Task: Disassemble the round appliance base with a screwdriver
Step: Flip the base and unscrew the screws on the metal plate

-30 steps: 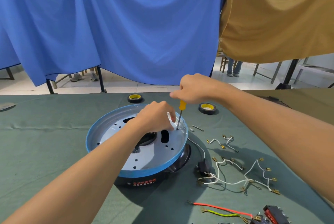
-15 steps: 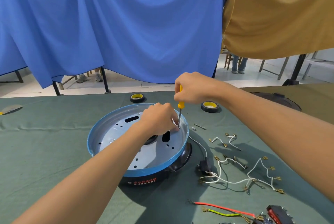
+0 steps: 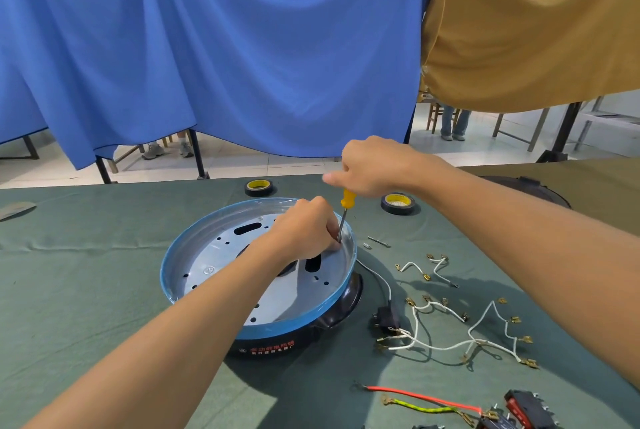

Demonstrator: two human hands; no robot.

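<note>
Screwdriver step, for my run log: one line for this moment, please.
right hand grips screwdriver | left hand pinches shaft | tip inside appliance base

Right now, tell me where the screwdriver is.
Head view, near centre: the screwdriver stands almost upright, handle gripped by the right hand, tip inside the round appliance base by its far right rim, beside the left hand.

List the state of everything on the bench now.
Round blue-rimmed metal appliance base: flat on green cloth, plate exposed.
Yellow-handled screwdriver: near upright, tip in the base.
Right hand: grips the handle.
Left hand: curled at the shaft tip; grip unclear.
White wires with brass terminals: detached, loose on cloth.
</note>
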